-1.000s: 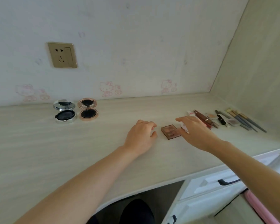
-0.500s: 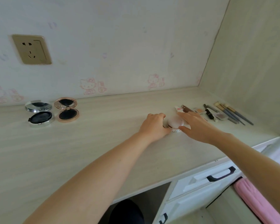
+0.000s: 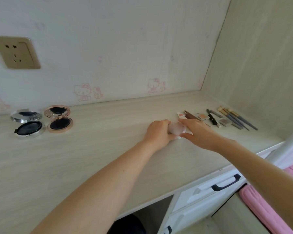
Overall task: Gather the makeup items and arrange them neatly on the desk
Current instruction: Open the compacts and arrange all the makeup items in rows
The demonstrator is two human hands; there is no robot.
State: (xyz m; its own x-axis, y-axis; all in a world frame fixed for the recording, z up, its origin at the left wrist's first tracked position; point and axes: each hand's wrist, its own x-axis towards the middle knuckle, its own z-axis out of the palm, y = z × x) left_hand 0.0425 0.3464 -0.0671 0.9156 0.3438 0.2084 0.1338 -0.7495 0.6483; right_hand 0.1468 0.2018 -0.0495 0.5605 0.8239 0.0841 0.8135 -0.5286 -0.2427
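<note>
Fingers of both hands curl round a pale round case.

wall socket | cat stickers | drawer handle | pink cushion

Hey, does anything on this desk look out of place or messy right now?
Two round compacts, the silver compact and the rose-gold compact, lie open at the far left, apart from the row of brushes and small items at the right. Nothing looks spilled or broken.
</note>
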